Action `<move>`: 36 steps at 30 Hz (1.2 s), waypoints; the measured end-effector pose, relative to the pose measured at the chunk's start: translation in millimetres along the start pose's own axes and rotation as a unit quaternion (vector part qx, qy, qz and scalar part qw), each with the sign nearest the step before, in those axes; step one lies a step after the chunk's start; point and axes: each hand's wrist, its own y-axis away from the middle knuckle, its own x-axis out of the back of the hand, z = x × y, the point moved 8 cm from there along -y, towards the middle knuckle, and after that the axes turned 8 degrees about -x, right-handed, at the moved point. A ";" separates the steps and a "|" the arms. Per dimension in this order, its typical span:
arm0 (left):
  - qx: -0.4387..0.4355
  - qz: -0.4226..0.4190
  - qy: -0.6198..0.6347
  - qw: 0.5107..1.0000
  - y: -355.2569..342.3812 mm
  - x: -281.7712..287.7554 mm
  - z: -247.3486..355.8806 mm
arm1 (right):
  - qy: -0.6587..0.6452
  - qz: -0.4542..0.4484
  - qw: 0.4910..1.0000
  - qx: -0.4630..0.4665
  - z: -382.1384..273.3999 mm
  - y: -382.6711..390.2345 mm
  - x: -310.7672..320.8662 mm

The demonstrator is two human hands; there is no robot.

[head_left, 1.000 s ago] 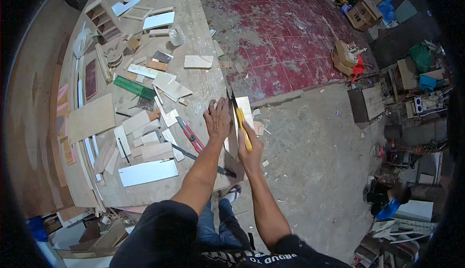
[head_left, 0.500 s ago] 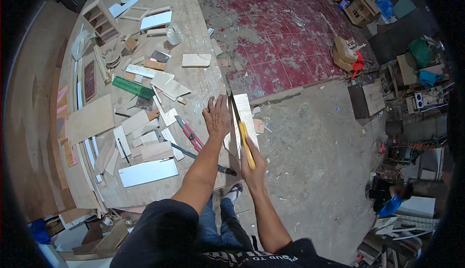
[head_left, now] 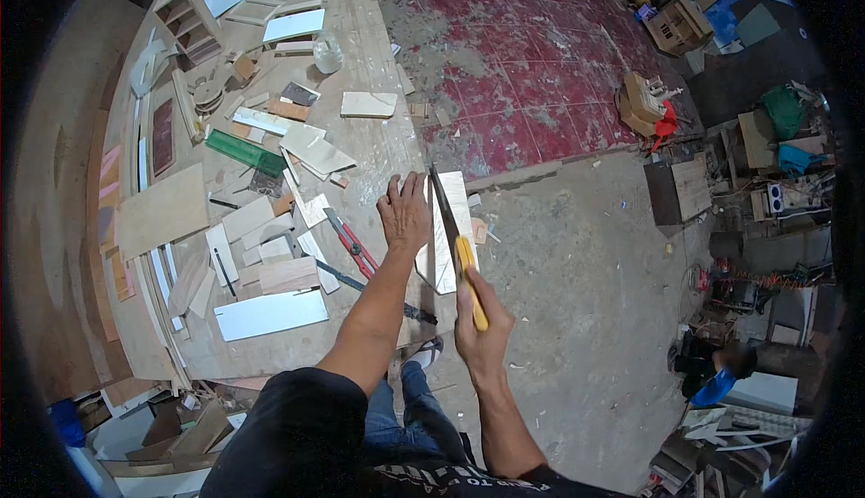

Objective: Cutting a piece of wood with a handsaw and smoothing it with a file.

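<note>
A handsaw [head_left: 466, 257] with a yellow handle is in my right hand [head_left: 484, 322], its fingers wrapped round the grip. The dark blade lies lengthwise over a pale wooden board [head_left: 461, 205] that juts past the table's right edge. My left hand [head_left: 404, 219] lies palm down beside the blade, fingers stretched forward and resting at the board's left side. Its thumb is hidden. Close to my left wrist on the table are a red-handled tool [head_left: 357, 251] and a long black bar [head_left: 360, 287].
Wood offcuts, a white panel [head_left: 272, 315], a green translucent piece [head_left: 243, 152], a glass jar [head_left: 328, 53] and a small wooden shelf unit [head_left: 187, 21] cover the worktable [head_left: 378, 147]. Cardboard boxes [head_left: 638, 102] sit on the red tiled floor. A person in blue [head_left: 716, 385] is at the far right.
My right hand has drawn the saw back toward me and slightly right along the board. My left hand keeps nearly the same place.
</note>
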 end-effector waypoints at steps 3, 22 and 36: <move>-0.042 0.011 0.001 0.999 -4.6 -4.6 23.9 | 0.013 0.002 1.000 0.026 -6.9 -76.2 -19.7; -0.007 0.027 0.008 1.000 -1.9 1.9 1.8 | -0.014 -0.003 1.000 0.003 -15.0 -35.8 -12.2; -0.025 0.030 0.029 0.999 -9.3 -8.3 26.0 | -0.001 -0.014 0.999 0.031 10.7 -90.1 -29.5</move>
